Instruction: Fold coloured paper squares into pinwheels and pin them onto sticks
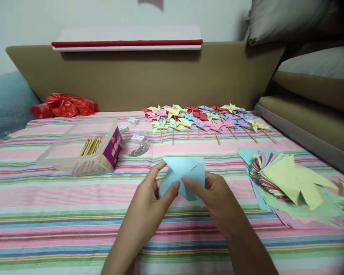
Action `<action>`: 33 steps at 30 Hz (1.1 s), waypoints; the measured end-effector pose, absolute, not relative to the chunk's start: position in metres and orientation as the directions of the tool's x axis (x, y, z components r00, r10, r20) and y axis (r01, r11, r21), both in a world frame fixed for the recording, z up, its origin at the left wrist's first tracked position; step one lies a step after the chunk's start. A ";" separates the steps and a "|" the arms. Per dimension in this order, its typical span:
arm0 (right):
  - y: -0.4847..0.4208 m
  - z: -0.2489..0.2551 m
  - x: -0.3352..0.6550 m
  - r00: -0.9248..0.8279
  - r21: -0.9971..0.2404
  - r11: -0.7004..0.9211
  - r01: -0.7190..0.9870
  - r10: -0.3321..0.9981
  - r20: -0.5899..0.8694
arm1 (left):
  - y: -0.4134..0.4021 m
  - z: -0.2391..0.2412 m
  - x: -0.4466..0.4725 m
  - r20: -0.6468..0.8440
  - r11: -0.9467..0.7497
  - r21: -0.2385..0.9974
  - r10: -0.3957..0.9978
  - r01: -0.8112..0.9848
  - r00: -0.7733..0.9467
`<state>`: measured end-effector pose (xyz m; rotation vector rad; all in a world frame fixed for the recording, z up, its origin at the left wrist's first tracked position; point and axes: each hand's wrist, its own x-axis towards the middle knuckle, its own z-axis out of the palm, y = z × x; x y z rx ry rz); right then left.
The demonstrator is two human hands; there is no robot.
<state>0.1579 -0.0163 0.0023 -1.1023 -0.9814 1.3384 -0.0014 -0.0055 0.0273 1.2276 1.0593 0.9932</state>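
A light blue sheet of paper (182, 168) with slits cut in from its corners is held up above the striped cloth, between both hands. My left hand (153, 191) grips its left side, with the thumb pressed on the front near the middle. On the other side, my right hand (215, 194) pinches the sheet, its thumb also close to the centre. Fingers of both hands are partly hidden behind the paper. Farther back lie several finished paper pinwheels (200, 114) on sticks, in many colours.
A clear plastic box (83, 152) holds wooden sticks (93, 147). Beside it sit a round container of small metal pins (139, 149) and small white boxes (133, 121). Cut paper sheets (286, 175) are stacked at right. A red plastic bag (65, 105) lies back left; cushions (312, 114) border the right.
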 end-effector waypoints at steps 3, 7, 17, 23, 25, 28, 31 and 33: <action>-0.012 0.001 0.147 0.176 -0.896 -0.012 -0.443 0.979 -0.100 | -0.003 0.027 0.004 -0.104 0.135 0.972 0.981 -0.193 0.165; -0.011 0.011 0.136 0.175 -0.762 0.018 -0.648 0.976 -0.126 | -0.006 0.021 0.015 -0.092 0.146 0.946 0.977 -0.289 0.193; -0.012 0.009 0.124 0.195 -0.761 0.048 -0.647 0.975 -0.104 | -0.009 0.012 0.028 -0.090 0.103 0.929 0.994 -0.356 0.054; -0.013 0.002 0.120 0.219 -0.824 0.074 -0.562 0.974 -0.062 | -0.010 0.010 0.032 -0.083 0.075 0.923 0.997 -0.379 -0.006; -0.014 0.003 0.122 0.222 -0.839 0.083 -0.538 0.974 -0.046 | -0.010 0.010 0.033 -0.093 0.076 0.917 0.995 -0.391 -0.025; -0.016 0.007 0.126 0.242 -0.850 0.117 -0.513 0.970 -0.013 | -0.009 0.012 0.032 -0.122 0.081 0.893 0.990 -0.443 -0.065; -0.019 0.010 0.130 0.323 -0.866 0.226 -0.445 0.943 0.080 | -0.004 0.015 0.028 -0.167 0.075 0.856 0.977 -0.511 -0.136; -0.022 0.009 0.132 0.274 -0.911 0.284 -0.301 0.940 0.203 | -0.002 0.016 0.024 -0.190 0.061 0.833 0.965 -0.550 -0.181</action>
